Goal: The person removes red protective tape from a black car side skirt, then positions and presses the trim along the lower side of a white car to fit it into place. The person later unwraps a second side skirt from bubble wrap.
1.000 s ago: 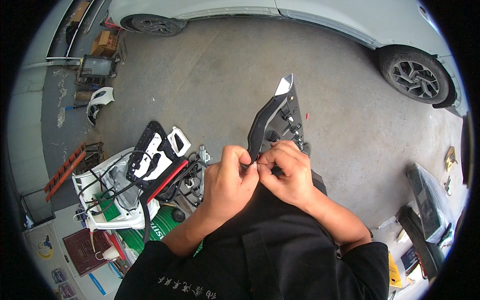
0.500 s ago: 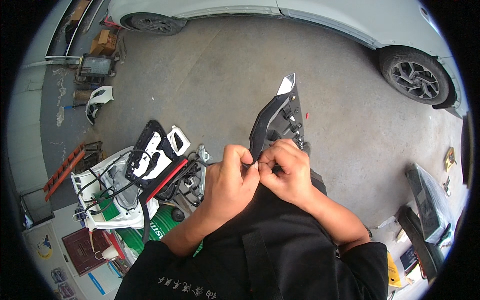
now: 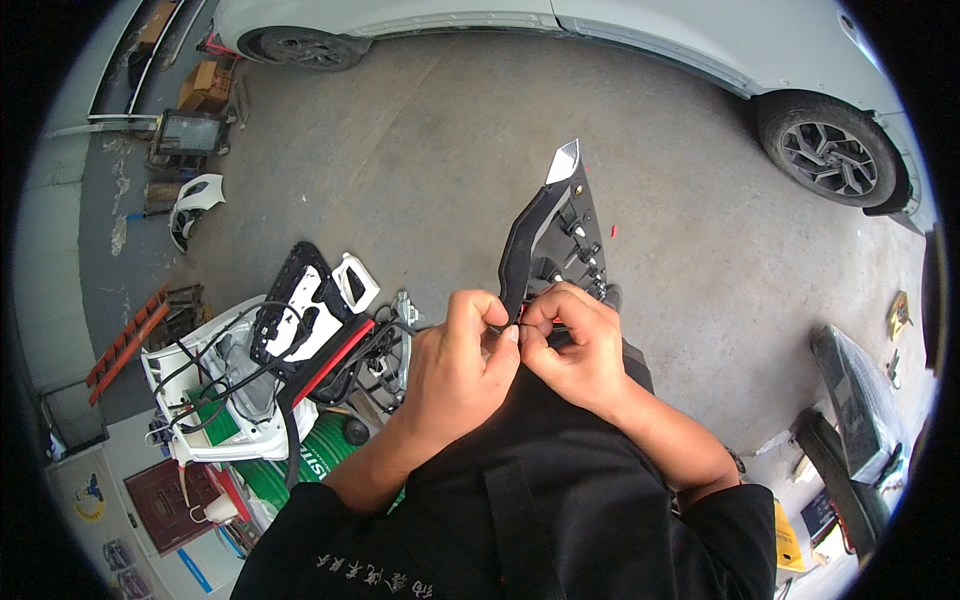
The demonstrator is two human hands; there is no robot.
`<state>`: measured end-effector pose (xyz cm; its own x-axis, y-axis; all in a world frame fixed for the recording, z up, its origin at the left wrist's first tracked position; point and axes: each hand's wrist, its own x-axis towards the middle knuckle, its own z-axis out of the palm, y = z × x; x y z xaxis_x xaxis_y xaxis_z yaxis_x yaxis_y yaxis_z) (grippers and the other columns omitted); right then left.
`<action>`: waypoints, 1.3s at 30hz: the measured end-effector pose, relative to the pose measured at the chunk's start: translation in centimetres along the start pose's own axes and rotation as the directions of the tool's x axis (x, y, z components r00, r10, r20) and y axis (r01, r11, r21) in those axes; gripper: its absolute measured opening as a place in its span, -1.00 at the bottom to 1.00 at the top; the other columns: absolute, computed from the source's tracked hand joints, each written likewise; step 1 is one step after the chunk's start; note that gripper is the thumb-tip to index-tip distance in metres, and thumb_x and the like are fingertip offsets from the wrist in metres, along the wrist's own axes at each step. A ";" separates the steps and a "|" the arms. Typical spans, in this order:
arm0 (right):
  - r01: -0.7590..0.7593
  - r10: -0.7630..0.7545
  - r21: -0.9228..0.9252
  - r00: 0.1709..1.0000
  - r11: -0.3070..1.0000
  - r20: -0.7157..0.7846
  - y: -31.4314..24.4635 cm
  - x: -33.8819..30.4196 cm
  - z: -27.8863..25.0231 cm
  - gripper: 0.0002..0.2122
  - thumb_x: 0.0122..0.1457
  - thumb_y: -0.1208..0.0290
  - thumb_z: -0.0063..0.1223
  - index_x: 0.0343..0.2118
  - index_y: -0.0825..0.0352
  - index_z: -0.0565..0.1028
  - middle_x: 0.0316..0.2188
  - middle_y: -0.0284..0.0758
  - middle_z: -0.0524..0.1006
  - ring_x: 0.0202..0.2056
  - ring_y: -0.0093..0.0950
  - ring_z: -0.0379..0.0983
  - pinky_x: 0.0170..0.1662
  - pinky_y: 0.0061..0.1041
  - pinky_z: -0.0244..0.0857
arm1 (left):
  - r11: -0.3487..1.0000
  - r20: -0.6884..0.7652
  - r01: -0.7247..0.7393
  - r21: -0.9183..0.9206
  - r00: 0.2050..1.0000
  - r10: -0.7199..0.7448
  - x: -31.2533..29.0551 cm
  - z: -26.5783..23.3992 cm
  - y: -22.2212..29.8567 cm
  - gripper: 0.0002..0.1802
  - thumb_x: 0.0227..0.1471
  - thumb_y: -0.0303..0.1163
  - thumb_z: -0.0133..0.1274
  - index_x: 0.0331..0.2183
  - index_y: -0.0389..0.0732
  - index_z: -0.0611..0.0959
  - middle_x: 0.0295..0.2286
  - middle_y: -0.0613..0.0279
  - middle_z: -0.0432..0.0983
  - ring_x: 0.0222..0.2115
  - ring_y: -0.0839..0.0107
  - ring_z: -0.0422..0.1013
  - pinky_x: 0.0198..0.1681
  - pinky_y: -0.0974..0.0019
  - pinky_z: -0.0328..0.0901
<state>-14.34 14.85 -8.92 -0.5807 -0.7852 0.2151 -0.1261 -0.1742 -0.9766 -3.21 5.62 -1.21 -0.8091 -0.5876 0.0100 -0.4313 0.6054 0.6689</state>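
Note:
A long black car lamp housing (image 3: pixel 572 228) with a shiny silver tip points away from me, its near end close against my body. A black strip (image 3: pixel 518 250) that looks like foam runs along its left edge. My left hand (image 3: pixel 452 365) is closed, thumb and forefinger pinching the near end of this strip. Right beside it, my right hand (image 3: pixel 583 350) is closed in a pinch at the same spot. Whatever lies between the right fingertips is too small to make out. A little red shows on the housing between my hands.
A pale car with a spoked wheel (image 3: pixel 838 160) stands across the far side. Left of me, car trim and black cables (image 3: pixel 290 340) lie piled by a green drum (image 3: pixel 310 455). An orange ladder (image 3: pixel 128 345) is further left. A wrapped part (image 3: pixel 862 400) lies at right.
The lamp's far end has tipped slightly to the left. My right fingertips have drawn a little apart from the left ones, and red now shows between my hands.

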 end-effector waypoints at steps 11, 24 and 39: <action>0.045 -0.045 -0.008 0.999 0.999 -0.020 0.1 0.2 0.6 -0.88 -0.17 0.68 0.16 -0.53 0.38 0.45 -0.60 -0.32 0.46 -0.54 -0.39 0.44 -0.31 -0.41 0.34 | 1.000 0.029 -0.002 -0.006 1.000 0.002 0.0 -0.6 -0.4 -0.69 -0.04 -0.61 0.13 -0.28 -0.30 0.34 -0.62 0.05 0.49 -0.60 0.17 0.54 -0.59 0.24 0.35; -0.002 0.002 0.008 1.000 1.000 0.025 0.4 0.1 0.5 -0.90 -0.15 0.69 0.10 -0.57 0.38 0.43 -0.58 -0.33 0.49 -0.48 -0.42 0.44 -0.25 -0.45 0.34 | 0.997 -0.017 -0.029 0.072 0.999 0.031 -0.2 -0.4 -0.7 -0.66 -0.15 -0.63 0.19 -0.33 -0.26 0.38 -0.62 0.10 0.50 -0.61 0.18 0.53 -0.60 0.23 0.36; 0.074 -0.074 0.007 0.997 0.997 -0.020 0.6 0.0 0.7 -0.86 -0.16 0.69 0.16 -0.51 0.37 0.46 -0.60 -0.34 0.44 -0.55 -0.40 0.41 -0.41 -0.46 0.28 | 0.999 -0.005 -0.038 -0.009 0.999 0.038 -0.2 -0.6 -0.5 -0.72 -0.07 -0.63 0.12 -0.31 -0.31 0.37 -0.62 0.09 0.48 -0.62 0.22 0.52 -0.57 0.28 0.36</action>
<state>-13.88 14.32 -9.45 -0.5861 -0.7580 0.2863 -0.1630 -0.2358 -0.9580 -2.63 5.09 -1.06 -0.8226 -0.5672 0.0394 -0.3967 0.6222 0.6749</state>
